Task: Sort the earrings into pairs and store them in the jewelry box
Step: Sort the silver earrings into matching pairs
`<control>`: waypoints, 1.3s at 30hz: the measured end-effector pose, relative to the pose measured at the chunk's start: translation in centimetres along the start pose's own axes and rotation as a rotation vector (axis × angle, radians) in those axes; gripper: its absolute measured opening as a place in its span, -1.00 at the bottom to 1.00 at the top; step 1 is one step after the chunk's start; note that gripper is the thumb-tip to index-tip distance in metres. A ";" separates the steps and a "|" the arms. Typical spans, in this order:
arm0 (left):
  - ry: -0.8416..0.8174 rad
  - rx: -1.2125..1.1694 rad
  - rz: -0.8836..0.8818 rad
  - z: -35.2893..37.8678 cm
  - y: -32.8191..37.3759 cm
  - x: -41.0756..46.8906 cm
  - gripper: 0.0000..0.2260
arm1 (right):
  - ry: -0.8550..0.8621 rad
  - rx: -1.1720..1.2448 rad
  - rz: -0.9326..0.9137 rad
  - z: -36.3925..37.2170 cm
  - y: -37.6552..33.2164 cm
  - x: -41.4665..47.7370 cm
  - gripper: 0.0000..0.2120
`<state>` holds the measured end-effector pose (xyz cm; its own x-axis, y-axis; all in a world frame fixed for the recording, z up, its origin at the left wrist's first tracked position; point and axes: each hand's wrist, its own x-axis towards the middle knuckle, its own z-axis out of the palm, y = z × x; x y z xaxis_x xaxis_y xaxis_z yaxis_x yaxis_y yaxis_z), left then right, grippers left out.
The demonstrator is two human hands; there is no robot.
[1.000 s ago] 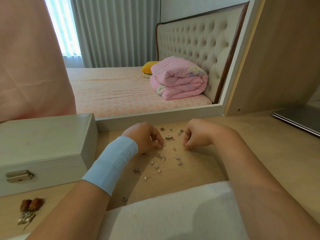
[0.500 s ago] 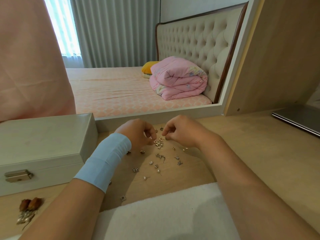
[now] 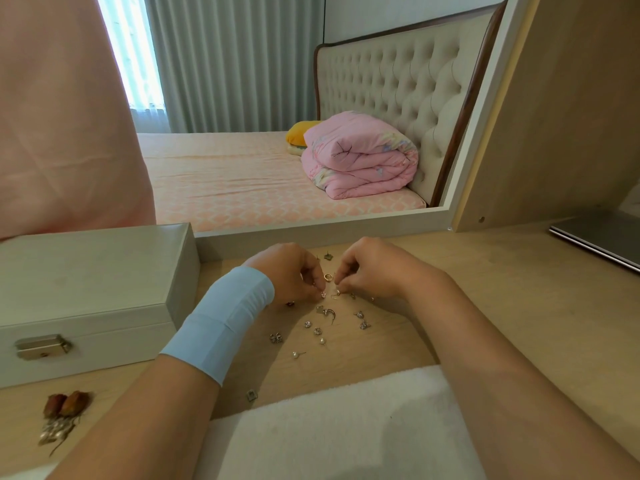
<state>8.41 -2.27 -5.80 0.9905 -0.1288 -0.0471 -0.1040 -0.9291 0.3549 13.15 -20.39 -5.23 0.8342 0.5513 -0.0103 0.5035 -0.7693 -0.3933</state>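
Cloth: a white fluffy cloth (image 3: 329, 427) is lying at the near edge of the table (image 3: 502, 306), beneath my forearms.
Stray piece: a square earring (image 3: 251, 395) is sitting just beyond the cloth.
Scatter: the loose earrings (image 3: 318, 330) are lying spread on the table between my arms.
Left: my left hand (image 3: 291, 275), a blue band (image 3: 221, 320) on its wrist, is pinching a silver earring (image 3: 323, 294) with curled fingers.
Right: my right hand (image 3: 374, 271) is pinching a gold hook earring (image 3: 335, 294) just beside it.
Between the fingertips: a gold hoop (image 3: 327, 277) is lying on the table.
Box: the jewelry box (image 3: 86, 289) is standing closed and latched at the left, apart from the earrings.
Behind: a mirror (image 3: 311, 230) is standing at the table's back edge.
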 end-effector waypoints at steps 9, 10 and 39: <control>0.047 -0.036 0.020 0.4 0.1 -0.3 -0.96 | 0.004 0.024 -0.040 0.5 0.2 0.7 -0.98; 0.063 -0.047 0.014 0.2 0.1 -0.4 -0.96 | 0.010 0.047 -0.041 0.4 0.2 0.7 -0.97; 0.179 0.244 -0.042 -2.2 -1.5 -14.4 -0.92 | -0.128 0.316 -0.173 2.4 -8.6 -3.4 -0.82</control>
<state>-5.52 1.72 -3.56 0.9922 -0.0453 0.1161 -0.0594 -0.9910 0.1203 5.49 -14.86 -4.07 0.6981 0.7156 -0.0262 0.5236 -0.5350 -0.6630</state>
